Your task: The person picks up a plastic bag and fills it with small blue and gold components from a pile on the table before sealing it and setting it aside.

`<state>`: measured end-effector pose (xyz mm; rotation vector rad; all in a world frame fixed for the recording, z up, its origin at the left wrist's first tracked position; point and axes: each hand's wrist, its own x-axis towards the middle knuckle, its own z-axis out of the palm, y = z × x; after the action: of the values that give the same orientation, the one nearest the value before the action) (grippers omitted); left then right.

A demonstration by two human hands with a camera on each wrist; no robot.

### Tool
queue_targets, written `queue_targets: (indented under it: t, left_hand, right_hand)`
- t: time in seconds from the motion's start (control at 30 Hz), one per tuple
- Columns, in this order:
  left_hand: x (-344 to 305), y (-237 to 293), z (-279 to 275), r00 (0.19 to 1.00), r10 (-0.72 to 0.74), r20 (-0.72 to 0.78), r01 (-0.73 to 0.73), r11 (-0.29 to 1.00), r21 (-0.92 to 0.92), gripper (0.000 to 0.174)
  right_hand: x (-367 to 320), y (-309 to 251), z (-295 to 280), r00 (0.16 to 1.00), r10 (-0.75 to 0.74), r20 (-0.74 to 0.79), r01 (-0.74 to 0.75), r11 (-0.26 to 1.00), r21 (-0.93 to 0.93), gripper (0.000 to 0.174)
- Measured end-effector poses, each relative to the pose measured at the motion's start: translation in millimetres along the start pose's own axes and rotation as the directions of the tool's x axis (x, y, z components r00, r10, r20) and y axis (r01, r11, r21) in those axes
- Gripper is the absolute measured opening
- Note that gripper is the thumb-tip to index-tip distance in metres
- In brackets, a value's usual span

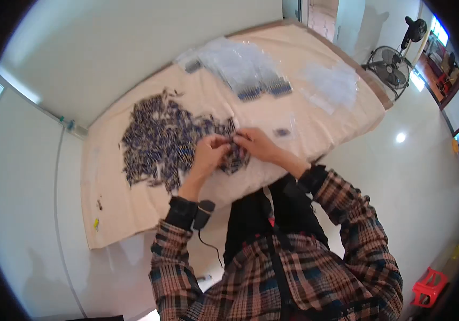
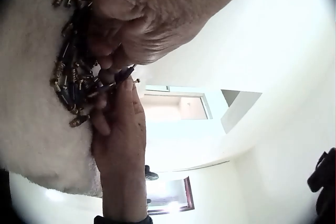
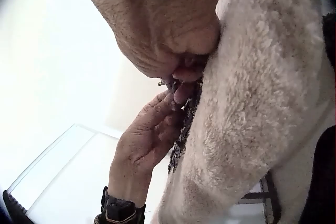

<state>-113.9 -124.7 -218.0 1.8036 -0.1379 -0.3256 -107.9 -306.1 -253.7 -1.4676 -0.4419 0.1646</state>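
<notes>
Fingers of the left hand (image 1: pixel 208 155) and right hand (image 1: pixel 259 145) close together, curled round a slim dark piece (image 2: pixel 124 74); its long axis slants between them, narrow end pointing outward, beside the pile (image 1: pixel 157 140) on cream cloth (image 1: pixel 125 214).

Pile of small parts (image 1: pixel 160 142) lies on L half of bench (image 1: pixel 128 214); L hand (image 1: pixel 208 155) and R hand (image 1: pixel 259 145) are at its R end. Bags (image 1: pixel 229 59) lie behind, approx. mid-bench, w/ parts rows (image 1: pixel 264 90) at near edge; second bag stack (image 1: pixel 331 85) is R of them. Fan (image 1: pixel 390 72) stands past bench's far R side.
</notes>
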Motion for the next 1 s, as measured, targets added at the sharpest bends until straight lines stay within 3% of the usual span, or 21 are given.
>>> queue_targets:
  t: [0.13,0.27,0.4,0.5,0.67,0.77,1.0]
  left_hand:
    - [7,-2,-6,0.989,0.147,-0.012,-0.146,0.987,0.069,0.006]
    - [13,-1,-14,0.982,0.189,0.016,-0.189,0.973,0.133,0.005]
    - [14,4,-9,0.964,0.266,0.022,-0.266,0.954,0.134,0.008]
    - [11,7,-8,0.966,0.257,0.034,-0.259,0.959,0.111,0.011]
    - [16,3,-15,0.969,0.217,0.114,-0.229,0.968,0.103,0.013]
    - [15,1,-16,0.971,0.198,0.132,-0.212,0.971,0.108,0.01]
    - [7,7,-12,0.97,0.234,0.073,-0.243,0.955,0.17,0.009]
  right_hand:
    - [-1,-12,0,0.999,0.042,0.01,-0.041,0.997,-0.059,0.016]
    - [-6,-8,3,0.989,0.145,0.021,-0.146,0.985,0.089,0.016]
    - [3,-8,-5,0.983,0.168,0.07,-0.168,0.986,-0.002,0.017]
    - [3,-10,-8,0.961,0.252,0.118,-0.249,0.968,-0.041,0.018]
    - [3,-14,-8,0.953,0.271,0.138,-0.27,0.963,-0.023,0.018]
    - [3,-14,-8,0.952,0.256,0.165,-0.241,0.964,-0.11,0.02]
    - [4,-14,-3,0.97,0.211,0.117,-0.197,0.973,-0.123,0.025]
